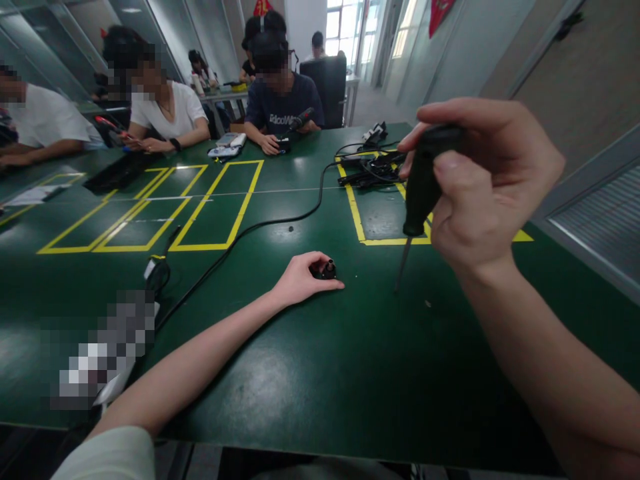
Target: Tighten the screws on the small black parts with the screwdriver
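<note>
Small black part (329, 270) steadied on the green table (280, 373), screwdriver (421, 193) raised apart from it.
The left hand (301, 277) curls half closed around it; the right hand (480, 193) is closed round the screwdriver, which points downward. Apparently a lining-up step: bringing driver to part would call for a steady left hold.

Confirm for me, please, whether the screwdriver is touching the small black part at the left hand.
Apart. The head view shows green tabletop plainly between the screwdriver and the small black part at the left hand.
</note>
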A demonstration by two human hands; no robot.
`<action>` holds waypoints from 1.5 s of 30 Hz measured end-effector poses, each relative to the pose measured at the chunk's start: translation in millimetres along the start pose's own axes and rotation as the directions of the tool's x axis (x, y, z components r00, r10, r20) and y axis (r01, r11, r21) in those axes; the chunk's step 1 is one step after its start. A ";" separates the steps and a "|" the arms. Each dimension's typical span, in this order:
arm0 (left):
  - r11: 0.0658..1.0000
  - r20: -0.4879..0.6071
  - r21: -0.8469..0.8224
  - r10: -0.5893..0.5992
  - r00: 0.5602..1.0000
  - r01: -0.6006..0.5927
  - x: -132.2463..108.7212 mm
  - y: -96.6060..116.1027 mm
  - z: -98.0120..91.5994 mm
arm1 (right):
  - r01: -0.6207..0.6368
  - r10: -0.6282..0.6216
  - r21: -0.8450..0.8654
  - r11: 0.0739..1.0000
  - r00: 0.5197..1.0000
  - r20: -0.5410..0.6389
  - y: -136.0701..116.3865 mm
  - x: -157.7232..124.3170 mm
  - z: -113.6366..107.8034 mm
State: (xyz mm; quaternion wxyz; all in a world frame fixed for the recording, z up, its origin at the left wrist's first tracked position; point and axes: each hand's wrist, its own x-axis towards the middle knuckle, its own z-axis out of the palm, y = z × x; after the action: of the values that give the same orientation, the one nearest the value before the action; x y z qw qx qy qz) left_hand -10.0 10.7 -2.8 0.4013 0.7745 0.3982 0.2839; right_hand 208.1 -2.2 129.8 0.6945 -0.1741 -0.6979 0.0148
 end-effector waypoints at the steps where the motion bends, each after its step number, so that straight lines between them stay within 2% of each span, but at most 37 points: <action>1: 1.000 -0.005 0.014 0.003 1.000 -0.003 -0.2 0.1 -0.1 | -0.017 0.017 0.002 1.000 1.000 0.007 -1.2 -0.8 0.6; 5: 0.999 0.032 -0.007 0.049 0.998 -0.049 0.0 -2.9 -3.8 | -0.069 0.068 0.062 0.996 0.997 0.020 -5.6 -1.4 2.3; 8: 0.983 0.142 -0.156 0.122 0.982 -0.099 1.7 -8.1 -8.4 | -0.075 0.069 0.106 0.992 0.996 0.063 -5.9 0.4 1.7; 11: 0.961 0.206 -0.270 0.122 0.971 -0.064 3.2 -12.2 -9.7 | -0.071 0.058 0.133 0.989 0.994 0.097 -6.7 1.3 1.8; 14: 0.967 0.149 -0.250 0.084 0.985 -0.044 2.7 -12.7 -6.7 | -0.058 0.045 0.127 0.990 0.993 0.107 -10.5 0.2 4.1; 18: 0.995 0.062 -0.053 0.085 0.995 -0.081 0.3 -9.3 -2.9 | -0.067 0.057 0.109 0.992 0.994 0.097 -17.2 -2.2 7.1; 21: 0.993 0.048 0.025 0.110 0.993 -0.112 -0.7 -6.4 -2.0 | -0.069 0.062 0.075 0.995 0.993 0.100 -20.1 -3.1 7.8; 35: 0.984 0.057 0.084 0.152 0.987 -0.156 0.9 -3.7 -0.8 | -0.093 0.095 -0.030 0.995 0.991 0.097 -19.7 -5.5 9.2; 40: 0.989 0.061 0.060 0.134 0.989 -0.137 1.9 -5.2 -0.8 | -0.085 0.081 0.039 0.996 0.991 0.105 -20.3 -4.4 7.4; 45: 0.994 0.070 0.002 0.109 0.992 -0.109 2.2 -6.1 0.6 | -0.063 0.059 0.030 0.998 0.990 0.128 -18.7 -4.5 6.1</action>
State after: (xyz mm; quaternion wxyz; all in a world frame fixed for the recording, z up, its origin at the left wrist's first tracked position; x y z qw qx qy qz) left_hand -10.8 14.6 -8.0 0.3964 0.8057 0.3419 0.2770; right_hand 197.9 -19.7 130.2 0.6509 -0.1824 -0.7346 0.0589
